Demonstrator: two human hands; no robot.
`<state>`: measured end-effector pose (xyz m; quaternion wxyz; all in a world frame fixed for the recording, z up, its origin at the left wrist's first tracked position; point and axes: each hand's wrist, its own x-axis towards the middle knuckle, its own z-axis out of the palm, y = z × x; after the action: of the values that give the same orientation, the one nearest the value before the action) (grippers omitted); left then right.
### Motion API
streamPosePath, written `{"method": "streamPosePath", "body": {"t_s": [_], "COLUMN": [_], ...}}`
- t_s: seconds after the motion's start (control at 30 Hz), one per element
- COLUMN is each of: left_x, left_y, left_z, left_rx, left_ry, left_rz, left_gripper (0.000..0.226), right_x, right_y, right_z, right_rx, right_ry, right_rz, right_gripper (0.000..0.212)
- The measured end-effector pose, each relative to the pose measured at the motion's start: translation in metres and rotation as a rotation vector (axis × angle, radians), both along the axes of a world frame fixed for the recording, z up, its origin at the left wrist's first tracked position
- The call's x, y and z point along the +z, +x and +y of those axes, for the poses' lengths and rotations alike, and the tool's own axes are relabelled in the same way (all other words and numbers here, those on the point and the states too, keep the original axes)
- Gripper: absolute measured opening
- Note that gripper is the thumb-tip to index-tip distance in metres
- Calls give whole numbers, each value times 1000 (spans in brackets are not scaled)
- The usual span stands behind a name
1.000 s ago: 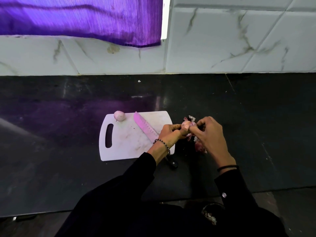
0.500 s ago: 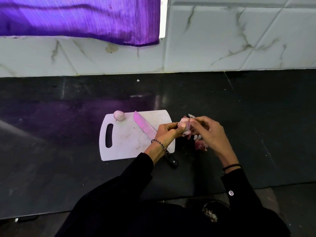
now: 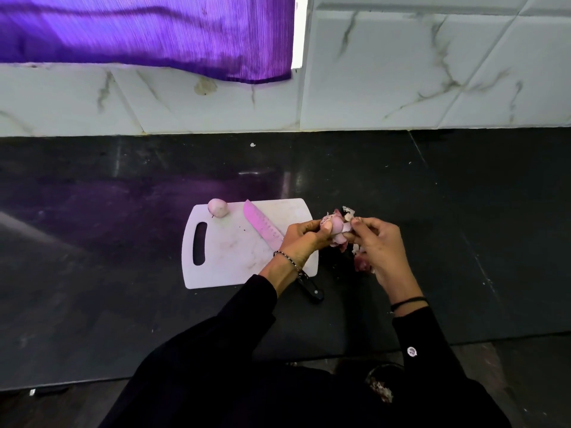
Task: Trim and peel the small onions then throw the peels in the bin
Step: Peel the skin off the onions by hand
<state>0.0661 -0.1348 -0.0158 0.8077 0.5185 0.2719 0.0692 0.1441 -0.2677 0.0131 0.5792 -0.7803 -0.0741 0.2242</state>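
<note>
Dark counter; onion pinched between both hands' fingers.

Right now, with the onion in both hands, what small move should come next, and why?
Probably the right hand peels the loose skin away while the left hand holds the onion: flaps hang from it, only partly peeled.

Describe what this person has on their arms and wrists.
The left sleeve and right sleeve are long and black. A beaded bracelet circles the left wrist, a thin black band the right. A small round white button sits on the right sleeve.
</note>
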Motion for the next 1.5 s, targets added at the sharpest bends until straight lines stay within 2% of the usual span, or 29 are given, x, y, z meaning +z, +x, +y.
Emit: {"method": "streamPosePath", "body": {"t_s": [0.07,0.13,0.37,0.47,0.57,0.67,0.83,0.93,1.03,1.17,1.37,1.5], "left_x": [4,6,9,9,13,13,11,7,5,4,0,-2], "left_y": [0,-1,0,1,-1,-3,-4,-3,-4,-4,-3,-2], "left_z": [3,6,-4,-1,0,4,2,-1,-4,-6,-10,-10], "left_rx": [-18,-41,10,66,87,52,22,21,3,3,10,-11], "left_ry": [-189,-274,-280,-387,-458,-480,-461,-407,-364,-338,-222,-124], "left_rz": [-34,-64,-89,-70,-57,-64,-71,-82,-112,-123,-69,-102], "left_gripper": [14,17,23,30,39,37,34,25,20,18,52,29], "right_x": [4,6,12,10,11,5,-12,-10,-11,-7,-2,10], "right_y": [0,0,-8,-6,1,7,18,19,17,15,17,12], "right_z": [-3,-5,-1,1,-2,-10,-22,-22,-24,-27,-28,-28], "right_rx": [-18,-2,13,-38,-223,-213,-48,63,52,38,76,149], "right_ry": [143,165,217,354,515,319,-300,-446,-452,-379,-422,-276], "right_rz": [131,139,76,234,444,328,-162,-263,-279,-235,-316,-380], "right_gripper": [17,16,14,17,18,15,19,26,38,36,18,9]}}
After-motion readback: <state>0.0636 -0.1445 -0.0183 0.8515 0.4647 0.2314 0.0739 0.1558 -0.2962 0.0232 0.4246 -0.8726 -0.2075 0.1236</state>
